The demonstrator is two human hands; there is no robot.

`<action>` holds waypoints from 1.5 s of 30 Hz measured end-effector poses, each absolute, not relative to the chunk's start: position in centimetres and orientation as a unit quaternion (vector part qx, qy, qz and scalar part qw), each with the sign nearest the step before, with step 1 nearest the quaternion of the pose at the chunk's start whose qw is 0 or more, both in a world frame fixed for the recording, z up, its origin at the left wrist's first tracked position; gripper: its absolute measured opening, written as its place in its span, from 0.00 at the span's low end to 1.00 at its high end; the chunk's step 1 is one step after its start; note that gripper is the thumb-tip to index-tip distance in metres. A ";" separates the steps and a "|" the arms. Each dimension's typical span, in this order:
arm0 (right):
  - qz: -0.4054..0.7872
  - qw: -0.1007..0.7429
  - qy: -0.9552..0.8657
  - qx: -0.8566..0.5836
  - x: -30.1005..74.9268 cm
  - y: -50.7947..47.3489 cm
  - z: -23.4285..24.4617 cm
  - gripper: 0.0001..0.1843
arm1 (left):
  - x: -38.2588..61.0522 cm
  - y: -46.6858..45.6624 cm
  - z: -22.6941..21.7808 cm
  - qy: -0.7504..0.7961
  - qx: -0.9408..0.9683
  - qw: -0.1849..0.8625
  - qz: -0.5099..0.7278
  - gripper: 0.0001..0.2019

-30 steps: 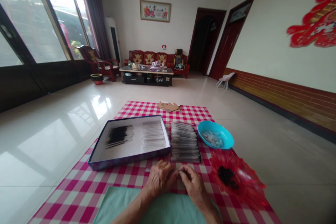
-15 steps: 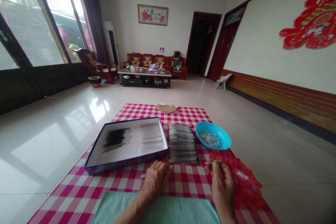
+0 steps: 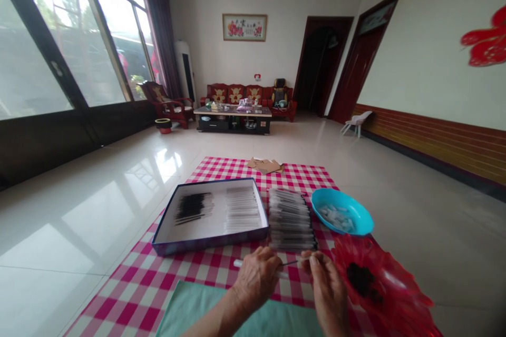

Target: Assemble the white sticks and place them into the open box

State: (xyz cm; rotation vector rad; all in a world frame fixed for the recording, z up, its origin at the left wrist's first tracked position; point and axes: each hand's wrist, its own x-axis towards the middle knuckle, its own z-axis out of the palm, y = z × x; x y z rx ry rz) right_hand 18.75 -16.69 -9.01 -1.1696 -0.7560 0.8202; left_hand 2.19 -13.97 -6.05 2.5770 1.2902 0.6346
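My left hand (image 3: pixel 256 279) is closed around a thin clear pen tube (image 3: pixel 239 263) whose end sticks out to the left. My right hand (image 3: pixel 326 289) pinches something small at the tube's thin dark tip (image 3: pixel 292 262); the two hands nearly touch. Just beyond them lies a stack of clear tubes (image 3: pixel 290 218). A red flower-shaped dish (image 3: pixel 395 289) with small black pieces sits right of my right hand. A blue bowl (image 3: pixel 358 224) holds small whitish parts.
A shallow blue-edged box (image 3: pixel 209 242) holds black refills and clear tubes. All rests on a red-and-white checked cloth (image 3: pixel 190 274) over a glossy tiled floor. A green cloth (image 3: pixel 190 310) lies under my forearms. Cardboard scraps (image 3: pixel 265 165) lie at the cloth's far end.
My right hand went out to the red dish half a second ago and has come back to meet my left hand at the tube's tip. The view has shifted slightly.
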 end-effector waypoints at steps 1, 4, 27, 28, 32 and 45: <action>0.380 0.686 -0.333 -0.524 18.6 -16.7 -9.2 0.20 | 2.0 -14.2 -6.0 0.436 0.872 0.095 0.201 0.07; 0.408 0.657 -0.337 -0.537 18.1 -16.9 -9.6 0.21 | 0.7 -14.6 -4.9 0.436 0.881 0.086 0.161 0.05; 0.446 0.587 -0.386 -0.554 16.5 -16.4 -11.2 0.24 | -16.5 -0.8 -3.6 0.627 0.767 0.047 -0.125 0.16; 0.445 0.587 -0.389 -0.553 16.4 -16.5 -11.1 0.24 | -16.7 -0.6 -3.5 0.630 0.765 0.045 -0.124 0.16; 0.444 0.585 -0.402 -0.548 16.3 -16.6 -10.7 0.23 | -17.0 -0.2 -2.9 0.643 0.756 0.030 -0.117 0.09; 0.419 0.590 -0.424 -0.544 15.8 -16.7 -10.5 0.23 | -9.0 -5.6 0.3 0.577 0.816 -0.021 -0.022 0.13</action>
